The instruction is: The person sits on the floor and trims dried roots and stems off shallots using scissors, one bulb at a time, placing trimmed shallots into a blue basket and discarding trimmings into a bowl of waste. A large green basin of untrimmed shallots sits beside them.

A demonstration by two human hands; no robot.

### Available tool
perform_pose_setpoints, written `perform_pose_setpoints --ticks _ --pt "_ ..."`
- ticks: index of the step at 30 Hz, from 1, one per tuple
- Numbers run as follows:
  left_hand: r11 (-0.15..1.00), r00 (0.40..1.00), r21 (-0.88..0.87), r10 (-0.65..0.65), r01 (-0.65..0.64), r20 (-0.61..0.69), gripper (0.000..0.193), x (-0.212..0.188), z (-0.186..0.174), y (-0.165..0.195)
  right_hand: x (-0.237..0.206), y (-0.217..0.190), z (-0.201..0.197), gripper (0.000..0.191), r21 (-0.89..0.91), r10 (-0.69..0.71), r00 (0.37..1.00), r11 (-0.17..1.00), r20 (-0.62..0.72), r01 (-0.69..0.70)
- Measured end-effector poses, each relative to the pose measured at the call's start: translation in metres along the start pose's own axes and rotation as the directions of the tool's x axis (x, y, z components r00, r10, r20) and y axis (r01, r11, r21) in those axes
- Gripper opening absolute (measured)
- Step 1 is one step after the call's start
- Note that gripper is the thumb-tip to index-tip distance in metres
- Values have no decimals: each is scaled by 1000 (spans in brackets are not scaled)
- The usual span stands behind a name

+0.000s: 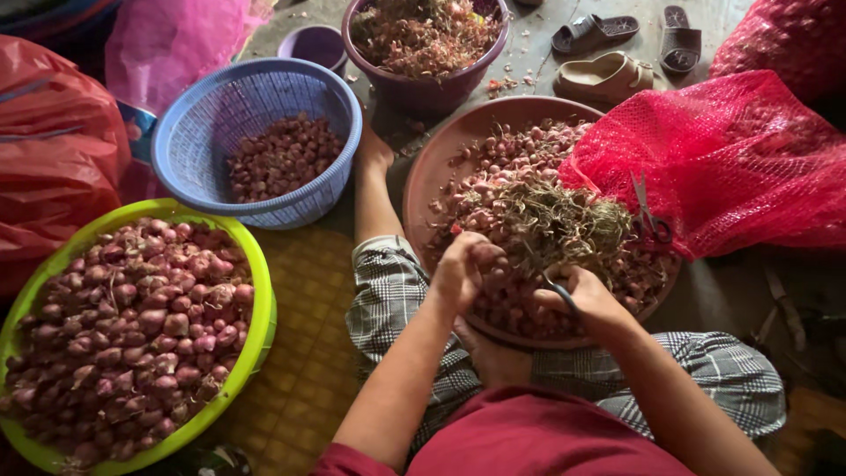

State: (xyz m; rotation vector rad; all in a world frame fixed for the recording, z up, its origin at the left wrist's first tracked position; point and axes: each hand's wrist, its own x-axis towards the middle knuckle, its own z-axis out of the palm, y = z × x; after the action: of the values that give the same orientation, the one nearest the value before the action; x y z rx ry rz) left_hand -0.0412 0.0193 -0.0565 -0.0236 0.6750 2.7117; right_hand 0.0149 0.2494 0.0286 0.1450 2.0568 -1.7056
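Observation:
My left hand (460, 269) is closed around a shallot (486, 254) over the near rim of a wide brown basin (421, 181) full of untrimmed shallots with dry roots. Beside it, my right hand (589, 298) grips a pair of scissors (558, 291) whose dark blades point toward the shallot. The basin rests on my lap, between my legs in checked trousers. A tangle of dry stalks (555, 220) lies heaped in the middle of the basin.
A green basin (261, 291) of trimmed shallots sits at the left. A blue basket (203, 123) with fewer shallots stands behind it. A purple tub (423, 86) of peelings is at the back. A red mesh sack (731, 159) with a second pair of scissors (650, 216) lies right, sandals beyond.

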Motion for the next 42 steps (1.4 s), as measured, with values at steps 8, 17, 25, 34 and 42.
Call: perform_pose_setpoints --ticks 8,17,25,34,42 --pt "-79 881 956 374 -282 290 50 -35 14 -8 -19 12 -17 61 -131 91 992 988 88 -79" --pt "501 985 866 151 -1 -86 26 -26 -4 -11 -30 15 -25 64 -297 106 985 953 138 -61" --pt "860 991 494 -86 128 -106 22 -42 -2 -19 4 25 -1 54 -147 111 981 985 162 -88" --pt "902 977 431 77 17 -200 22 -31 -7 -22 -10 25 -16 69 -246 -50 995 967 89 71" --pt "6 856 933 400 -361 328 22 -38 8 -43 -26 24 -32 80 -391 29 996 920 88 8"
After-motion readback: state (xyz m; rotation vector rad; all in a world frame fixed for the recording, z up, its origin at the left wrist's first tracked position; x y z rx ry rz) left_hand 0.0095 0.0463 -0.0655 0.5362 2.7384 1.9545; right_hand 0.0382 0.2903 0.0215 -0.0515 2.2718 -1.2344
